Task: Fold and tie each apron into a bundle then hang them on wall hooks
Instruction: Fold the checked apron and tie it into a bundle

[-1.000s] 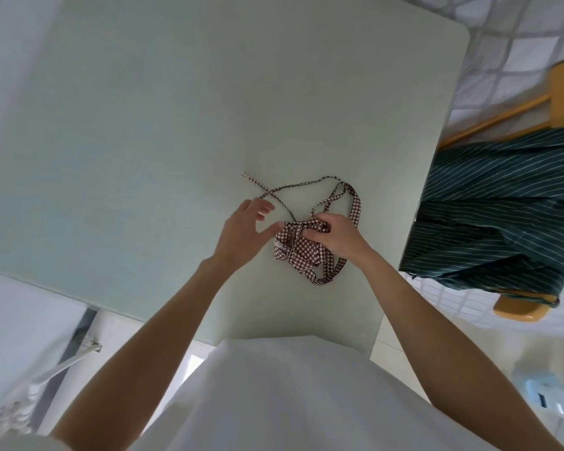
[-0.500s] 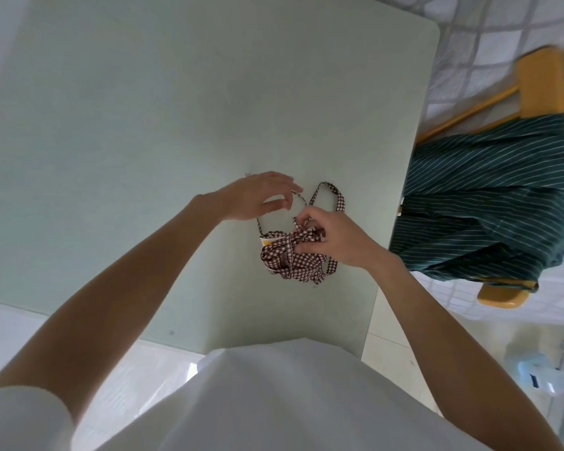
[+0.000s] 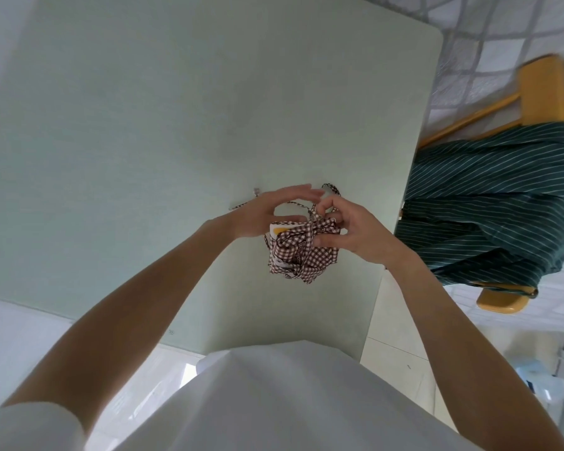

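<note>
Pinching a strap of the checked apron bundle above the pale desk, the right hand grips it while the left hand curls loosely open beside it.

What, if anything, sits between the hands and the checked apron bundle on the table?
Nothing visible. The right hand already grips the checked apron bundle, and the left hand touches its top edge beside a strap.
</note>
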